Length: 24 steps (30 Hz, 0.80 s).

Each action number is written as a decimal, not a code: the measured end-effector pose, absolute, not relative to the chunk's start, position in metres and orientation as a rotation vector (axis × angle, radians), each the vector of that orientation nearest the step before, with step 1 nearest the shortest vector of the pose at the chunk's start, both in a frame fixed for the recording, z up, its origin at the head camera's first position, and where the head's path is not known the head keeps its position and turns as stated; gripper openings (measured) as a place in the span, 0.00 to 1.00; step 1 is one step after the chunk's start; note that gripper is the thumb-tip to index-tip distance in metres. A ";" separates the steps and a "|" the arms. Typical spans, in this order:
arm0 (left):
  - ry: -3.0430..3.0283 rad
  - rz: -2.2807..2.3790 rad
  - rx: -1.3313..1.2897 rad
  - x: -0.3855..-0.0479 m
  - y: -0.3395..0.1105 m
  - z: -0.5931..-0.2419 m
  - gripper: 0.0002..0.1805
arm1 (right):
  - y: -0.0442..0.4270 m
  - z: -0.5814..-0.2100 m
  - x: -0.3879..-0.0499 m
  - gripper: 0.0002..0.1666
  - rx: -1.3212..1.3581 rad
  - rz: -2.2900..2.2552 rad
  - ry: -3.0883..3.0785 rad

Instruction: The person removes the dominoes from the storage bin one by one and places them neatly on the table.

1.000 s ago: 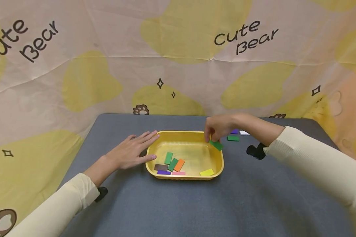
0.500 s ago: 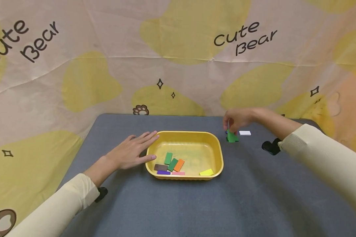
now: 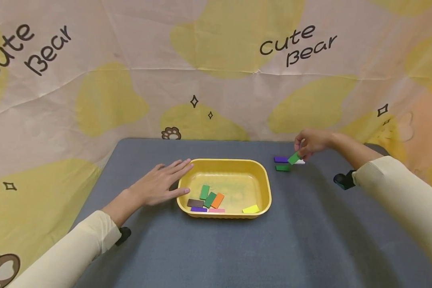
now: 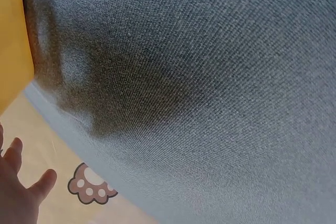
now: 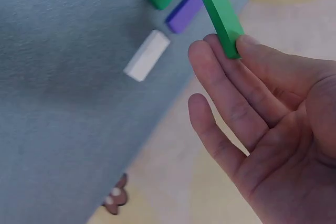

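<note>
Between thumb and fingertips my right hand [image 3: 314,142] pinches a green block [image 5: 224,23], a flat rectangular piece, held above the table. Beneath and beside it lie a purple block [image 5: 184,11], a white block [image 5: 147,56] and another green block [image 3: 282,168]. In the head view the held piece partly covers the white one. My left hand [image 3: 162,183] rests with straight, spread fingers on the left rim of a yellow tray [image 3: 234,166]. Inside that tray lie several blocks, among them an orange block [image 3: 217,201], a dark brown block [image 3: 195,203] and a yellow block [image 3: 251,209].
The grey cloth-covered table [image 3: 216,252] spreads around the tray. Behind it hangs a patterned cloth [image 3: 223,52] with yellow patches and lettering. The table's far edge runs close behind the loose blocks.
My right hand has carried the green block rightward from the tray's right rim, past the purple and green blocks, to above the white block. The left hand has stayed put.
</note>
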State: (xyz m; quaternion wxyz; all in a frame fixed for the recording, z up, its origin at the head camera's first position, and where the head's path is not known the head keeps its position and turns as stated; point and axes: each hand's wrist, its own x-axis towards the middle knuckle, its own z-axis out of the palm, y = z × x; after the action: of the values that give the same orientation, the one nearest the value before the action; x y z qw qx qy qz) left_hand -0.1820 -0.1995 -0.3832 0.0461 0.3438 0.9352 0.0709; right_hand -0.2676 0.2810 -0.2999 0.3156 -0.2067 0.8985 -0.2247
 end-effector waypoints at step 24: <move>2.853 0.208 1.037 -0.180 -0.199 -0.381 0.45 | 0.322 -0.358 -0.259 0.07 -0.337 -0.835 2.381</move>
State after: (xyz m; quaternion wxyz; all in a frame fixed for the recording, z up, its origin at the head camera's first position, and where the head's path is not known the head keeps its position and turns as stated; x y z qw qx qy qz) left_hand -0.1802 -0.1989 -0.3813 0.0496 0.3403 0.9365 0.0684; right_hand -0.2589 0.3219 -0.3583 0.2934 -0.1264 0.8942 -0.3136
